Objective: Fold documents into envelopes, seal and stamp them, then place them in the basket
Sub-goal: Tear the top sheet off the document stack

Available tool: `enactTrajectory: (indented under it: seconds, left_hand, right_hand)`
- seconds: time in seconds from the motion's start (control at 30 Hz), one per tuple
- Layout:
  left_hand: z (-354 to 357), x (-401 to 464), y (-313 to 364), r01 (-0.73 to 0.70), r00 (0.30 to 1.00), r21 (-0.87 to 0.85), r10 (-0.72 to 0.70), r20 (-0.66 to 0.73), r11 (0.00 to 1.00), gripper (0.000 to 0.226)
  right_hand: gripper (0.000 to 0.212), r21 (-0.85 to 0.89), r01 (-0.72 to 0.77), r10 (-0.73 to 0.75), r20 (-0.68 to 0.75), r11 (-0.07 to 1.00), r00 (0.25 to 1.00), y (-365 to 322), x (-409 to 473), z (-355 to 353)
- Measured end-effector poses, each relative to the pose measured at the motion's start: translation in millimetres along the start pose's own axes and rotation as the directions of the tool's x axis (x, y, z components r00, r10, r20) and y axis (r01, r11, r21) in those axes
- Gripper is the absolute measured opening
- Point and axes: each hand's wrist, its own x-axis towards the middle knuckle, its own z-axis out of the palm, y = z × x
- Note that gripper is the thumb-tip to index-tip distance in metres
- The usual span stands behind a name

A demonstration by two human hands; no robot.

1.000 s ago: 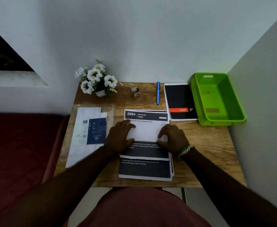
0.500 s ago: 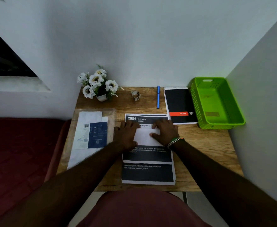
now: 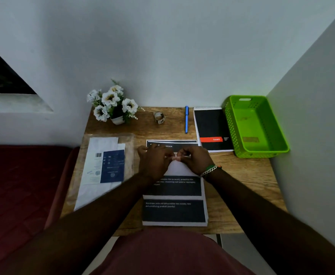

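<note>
Both hands meet over the top document: left hand (image 3: 154, 162) and right hand (image 3: 195, 160) curl inward, fingertips (image 3: 176, 158) pinching the white folded edge between them. The document (image 3: 173, 187) runs long axis twelve to six, dead centre under both wrists, neither hand nearer. Envelopes (image 3: 103, 165) lie at nine o'clock. The green basket (image 3: 230, 124) at two o'clock looks nearly empty.

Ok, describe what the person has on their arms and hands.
Both forearms are bare, no sleeves in view. The right hand has a silver chain bracelet at the wrist, beside a green and orange band. The left hand wears nothing visible.
</note>
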Motion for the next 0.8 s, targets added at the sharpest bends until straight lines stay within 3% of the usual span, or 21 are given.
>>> enactTrajectory:
  seconds: [0.17, 0.3, 0.4, 0.7, 0.8]
  left_hand:
    - [-9, -2, -40, -0.023, 0.999, -0.136, 0.027, 0.027, 0.990, 0.012]
    - [-15, -5, -65, 0.044, 0.994, -0.335, -0.008, 0.110, 0.941, 0.010]
    - [-13, -5, -66, 0.071, 0.994, -0.368, -0.037, 0.098, 0.927, 0.008]
    - [-15, -9, -73, 0.046, 0.995, -0.352, -0.073, -0.065, 0.935, 0.007]
    - [-14, -13, -71, -0.015, 0.982, -0.379, -0.057, -0.177, 0.925, 0.006]
  right_hand:
    - [0.012, -0.025, -0.014, 0.013, -0.026, 1.000, 1.000, 14, -5, -9]
    - [0.012, -0.003, -0.026, 0.026, -0.011, 1.000, 1.000, 18, -7, -13]
    - [0.011, 0.018, -0.041, 0.040, 0.008, 0.999, 0.999, 18, -5, -12]
    - [0.014, 0.059, -0.156, 0.159, -0.042, 0.986, 0.986, 50, -13, -32]
    - [0.009, 0.056, -0.075, 0.081, -0.122, 0.996, 0.989, 46, -19, -37]
